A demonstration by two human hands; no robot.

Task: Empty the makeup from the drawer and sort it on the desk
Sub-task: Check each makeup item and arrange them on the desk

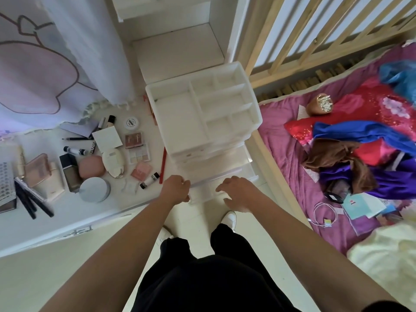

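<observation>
A white plastic organiser [202, 111] with bare top compartments stands on the white desk [74, 221]. Its lowest drawer [204, 194] is pulled out over the desk's front edge and looks bare inside. My left hand [176, 188] grips the drawer's left front corner. My right hand [236, 193] rests on the drawer's right front part, fingers curled over its rim. Makeup lies spread on the desk to the left: a white jar [132, 124], palettes [136, 146], a pink round compact [91, 166], a grey round tin [95, 189], small tubes [149, 180] and dark pencils [31, 203].
A red pencil [162, 165] lies against the organiser's left side. A curtain [85, 52] hangs over the desk's back. To the right stands a wooden-framed bed [276, 174] with clothes, a cable and papers. My feet in white shoes [229, 218] stand on the pale floor.
</observation>
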